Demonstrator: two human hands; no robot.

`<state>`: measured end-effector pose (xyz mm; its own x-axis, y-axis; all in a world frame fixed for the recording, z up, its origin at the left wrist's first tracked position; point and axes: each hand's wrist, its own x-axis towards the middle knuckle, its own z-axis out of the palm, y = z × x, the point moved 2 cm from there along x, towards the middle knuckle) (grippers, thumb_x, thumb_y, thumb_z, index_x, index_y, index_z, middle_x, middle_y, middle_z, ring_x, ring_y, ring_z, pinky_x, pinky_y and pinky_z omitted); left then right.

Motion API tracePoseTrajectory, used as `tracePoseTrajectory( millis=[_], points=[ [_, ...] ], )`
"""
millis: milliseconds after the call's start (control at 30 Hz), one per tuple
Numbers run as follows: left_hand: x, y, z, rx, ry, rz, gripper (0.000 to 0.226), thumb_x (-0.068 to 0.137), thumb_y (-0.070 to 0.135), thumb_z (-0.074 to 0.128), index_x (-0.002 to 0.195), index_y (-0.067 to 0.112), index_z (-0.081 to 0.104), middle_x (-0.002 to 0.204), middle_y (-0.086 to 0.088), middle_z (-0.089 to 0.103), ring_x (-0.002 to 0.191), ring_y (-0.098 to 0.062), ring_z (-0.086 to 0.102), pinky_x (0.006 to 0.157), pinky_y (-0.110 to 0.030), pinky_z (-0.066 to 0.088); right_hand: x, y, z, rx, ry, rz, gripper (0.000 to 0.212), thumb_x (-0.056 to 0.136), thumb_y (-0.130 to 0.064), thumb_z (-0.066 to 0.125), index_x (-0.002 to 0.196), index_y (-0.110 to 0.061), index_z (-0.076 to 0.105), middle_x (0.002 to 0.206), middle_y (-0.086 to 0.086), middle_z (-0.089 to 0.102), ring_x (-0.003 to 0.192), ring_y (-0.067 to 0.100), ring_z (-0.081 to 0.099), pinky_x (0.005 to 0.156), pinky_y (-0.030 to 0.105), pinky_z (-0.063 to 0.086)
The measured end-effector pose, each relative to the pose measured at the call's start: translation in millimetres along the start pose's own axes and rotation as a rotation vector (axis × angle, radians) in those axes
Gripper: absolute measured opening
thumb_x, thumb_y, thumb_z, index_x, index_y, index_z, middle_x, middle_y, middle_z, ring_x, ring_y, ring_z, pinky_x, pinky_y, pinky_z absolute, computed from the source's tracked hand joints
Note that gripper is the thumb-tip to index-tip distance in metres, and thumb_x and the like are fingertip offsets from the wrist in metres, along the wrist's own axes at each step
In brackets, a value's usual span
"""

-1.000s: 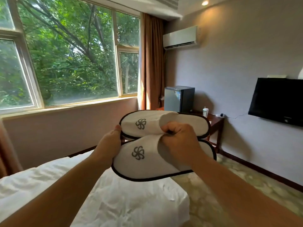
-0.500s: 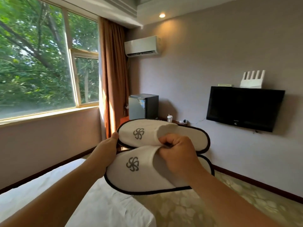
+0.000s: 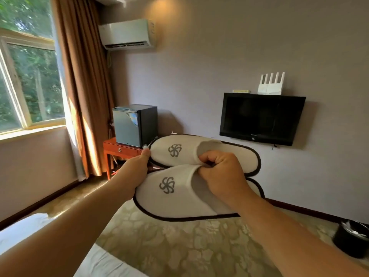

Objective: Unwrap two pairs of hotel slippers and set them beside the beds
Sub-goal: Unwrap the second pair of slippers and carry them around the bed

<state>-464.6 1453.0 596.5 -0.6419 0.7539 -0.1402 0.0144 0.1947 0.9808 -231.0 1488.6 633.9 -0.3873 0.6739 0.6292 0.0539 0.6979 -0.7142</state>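
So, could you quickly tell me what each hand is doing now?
Left hand: grips the slippers at their toe ends.
Right hand: pinches both slippers' uppers.

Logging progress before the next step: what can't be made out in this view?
- Head view: left hand, fingers hidden behind the slippers.
- Bed: cut off by the bottom edge; no second bed in frame.
- Second pair: out of frame.
- Bin contents: too small, cut by the right edge.

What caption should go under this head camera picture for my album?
Left hand and right hand hold white slippers over the carpet.
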Motion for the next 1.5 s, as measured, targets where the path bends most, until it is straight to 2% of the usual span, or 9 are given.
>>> tracePoseTrajectory(
  millis=[200,333,500,633,800,967,1133,1333,1500],
  points=[
    [67.9,13.8,68.3,0.055,0.0,-0.051,0.049,0.092,0.067,0.04,0.094,0.022,0.06,0.078,-0.01,0.072,0.069,-0.026,0.072,0.06,-0.036,0.056,55.4,78.3,-23.2,0.001,0.003,0.05,0.043,0.076,0.006,0.07,0.064,-0.036,0.069,0.062,-0.029,0.067,0.062,-0.011,0.061,0.056,0.006,0.044],
    [114.1,18.4,103.9,0.044,0.037,-0.067,0.046,0.093,0.066,0.04,0.09,0.023,0.056,0.073,-0.009,0.07,0.067,-0.027,0.072,0.075,-0.042,0.061,103.7,135.5,-30.0,0.023,-0.036,0.053,0.045,0.076,0.007,0.069,0.062,-0.036,0.067,0.061,-0.03,0.066,0.061,-0.012,0.059,0.055,0.005,0.044],
    [168.8,19.2,119.9,0.032,0.122,-0.163,0.052,0.091,0.07,0.037,0.097,0.022,0.056,0.079,-0.012,0.074,0.07,-0.028,0.074,0.07,-0.041,0.062,167.0,191.8,-17.5,0.031,-0.139,0.03,0.039,0.077,0.003,0.071,0.068,-0.035,0.07,0.064,-0.028,0.068,0.067,-0.01,0.063,0.056,0.005,0.045],
    [203.9,19.1,117.0,0.011,0.19,-0.176,0.053,0.092,0.068,0.037,0.099,0.021,0.06,0.071,-0.012,0.074,0.059,-0.026,0.073,0.057,-0.035,0.059,207.4,223.4,3.8,0.059,-0.217,0.007,0.037,0.077,0.003,0.071,0.074,-0.034,0.072,0.067,-0.026,0.068,0.072,-0.009,0.064,0.06,0.005,0.046],
    [258.7,17.8,111.7,-0.002,0.236,-0.19,0.045,0.094,0.065,0.037,0.099,0.025,0.058,0.085,-0.014,0.074,0.071,-0.028,0.074,0.07,-0.043,0.062,256.4,261.1,38.9,0.105,-0.296,0.007,0.04,0.08,0.0,0.07,0.074,-0.039,0.07,0.073,-0.029,0.069,0.08,-0.01,0.064,0.063,0.004,0.047],
    [335.5,25.3,96.6,-0.001,0.274,-0.192,0.046,0.093,0.068,0.036,0.097,0.027,0.057,0.096,-0.016,0.071,0.089,-0.032,0.071,0.087,-0.049,0.057,312.6,301.9,84.2,0.121,-0.315,0.006,0.034,0.081,-0.001,0.07,0.08,-0.035,0.072,0.08,-0.021,0.071,0.082,-0.009,0.063,0.064,0.004,0.047],
    [426.9,29.7,82.5,-0.019,0.285,-0.171,0.053,0.092,0.067,0.038,0.099,0.021,0.063,0.093,-0.014,0.07,0.087,-0.03,0.069,0.088,-0.047,0.056,378.4,338.1,132.3,0.129,-0.324,-0.013,0.039,0.08,0.001,0.07,0.075,-0.038,0.071,0.077,-0.033,0.069,0.081,-0.01,0.064,0.064,0.003,0.047],
    [517.4,37.3,57.3,-0.008,0.332,-0.158,0.055,0.091,0.07,0.036,0.099,0.024,0.064,0.093,-0.014,0.072,0.087,-0.031,0.07,0.088,-0.048,0.056,449.8,375.9,189.7,0.137,-0.31,-0.047,0.026,0.078,0.004,0.069,0.084,-0.02,0.077,0.077,-0.019,0.071,0.077,-0.007,0.065,0.066,0.005,0.047],
    [578.0,36.3,19.7,-0.009,0.398,-0.178,0.057,0.091,0.07,0.035,0.11,0.024,0.064,0.093,-0.012,0.073,0.084,-0.028,0.072,0.079,-0.043,0.059,499.1,400.9,250.4,0.188,-0.355,-0.052,0.037,0.078,0.004,0.069,0.08,-0.032,0.074,0.072,-0.029,0.069,0.078,-0.007,0.065,0.067,0.005,0.047]
  ],
)
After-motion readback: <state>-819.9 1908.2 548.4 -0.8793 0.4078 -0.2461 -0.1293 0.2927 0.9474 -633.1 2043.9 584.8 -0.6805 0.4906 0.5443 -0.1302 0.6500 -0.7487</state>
